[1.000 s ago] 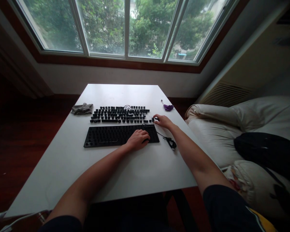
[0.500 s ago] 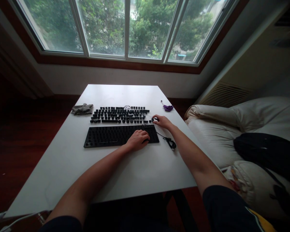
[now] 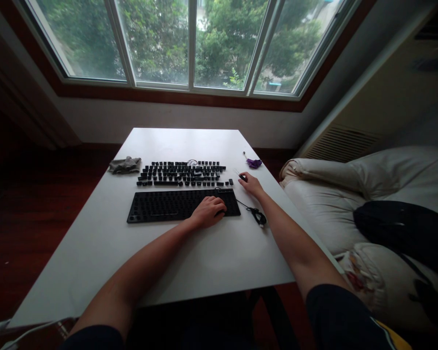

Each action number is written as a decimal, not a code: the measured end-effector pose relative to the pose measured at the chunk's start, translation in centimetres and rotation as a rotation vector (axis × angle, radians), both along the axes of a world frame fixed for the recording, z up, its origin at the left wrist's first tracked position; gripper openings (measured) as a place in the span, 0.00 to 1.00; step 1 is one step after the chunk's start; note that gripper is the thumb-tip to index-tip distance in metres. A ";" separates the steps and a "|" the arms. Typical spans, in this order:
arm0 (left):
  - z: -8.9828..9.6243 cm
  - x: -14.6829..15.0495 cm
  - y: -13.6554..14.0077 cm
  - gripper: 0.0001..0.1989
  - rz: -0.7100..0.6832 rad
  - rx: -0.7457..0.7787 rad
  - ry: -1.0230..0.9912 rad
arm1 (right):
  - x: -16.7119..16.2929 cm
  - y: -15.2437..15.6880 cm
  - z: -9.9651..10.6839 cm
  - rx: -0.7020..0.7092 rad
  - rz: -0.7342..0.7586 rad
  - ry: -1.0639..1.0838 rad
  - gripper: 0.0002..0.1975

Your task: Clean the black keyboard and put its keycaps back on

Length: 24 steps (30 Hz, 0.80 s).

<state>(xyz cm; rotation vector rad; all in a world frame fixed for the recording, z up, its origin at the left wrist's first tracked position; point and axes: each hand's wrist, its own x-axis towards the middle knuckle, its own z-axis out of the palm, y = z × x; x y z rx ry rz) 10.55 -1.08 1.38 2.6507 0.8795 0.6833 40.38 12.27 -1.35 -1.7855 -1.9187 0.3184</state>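
Observation:
A black keyboard (image 3: 160, 204) with its keycaps off lies on the white table, its long side towards me. My left hand (image 3: 209, 211) rests on its right end, fingers curled over the surface and pressing it down. My right hand (image 3: 251, 183) is raised just right of the loose keycaps, closed around the dark handle of a keycap puller (image 3: 242, 177). Thin wires stick out from the puller to the left, and no keycap shows on them. Rows of loose black keycaps (image 3: 168, 183) stand behind the keyboard. A single keycap (image 3: 230, 182) sits at the right end of the nearest row.
A coiled black cable (image 3: 257, 216) lies right of the keyboard. A grey cloth (image 3: 124, 165) is at the table's left edge. Near the right edge lies a small purple item (image 3: 254, 163) beside a thin stick. A pale sofa (image 3: 314, 194) stands to the right, with a dark bag (image 3: 401, 228) on it.
My right hand has moved right and slightly away from the nearest keycap row, with the keycap puller in it. The end keycap now stands free of it. My left hand stays put.

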 end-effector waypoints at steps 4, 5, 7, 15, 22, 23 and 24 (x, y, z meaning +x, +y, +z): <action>0.1 0.1 -0.1 0.08 0.010 -0.012 0.000 | 1.0 -0.1 -1.4 0.101 -0.091 -0.061 0.18; 0.1 0.1 -0.1 0.08 0.018 -0.018 -0.001 | 1.2 -0.1 -1.7 0.130 -0.110 -0.090 0.18; 0.2 0.1 -0.3 0.08 0.030 -0.027 -0.001 | 1.7 0.2 -2.1 0.169 -0.145 -0.137 0.18; 3.2 -2.4 2.1 0.09 0.066 -0.045 -0.169 | 3.0 1.4 -2.7 0.201 -0.200 -0.142 0.20; 5.8 -14.9 10.0 0.12 0.558 0.020 -0.035 | 2.9 2.6 -2.0 0.181 -0.340 -0.106 0.22; 5.8 -17.3 10.9 0.13 0.664 0.014 -0.006 | 2.9 2.6 -1.9 0.194 -0.362 -0.101 0.23; 5.7 -19.5 11.6 0.14 0.762 0.009 0.021 | 2.9 2.7 -1.9 0.211 -0.374 -0.098 0.24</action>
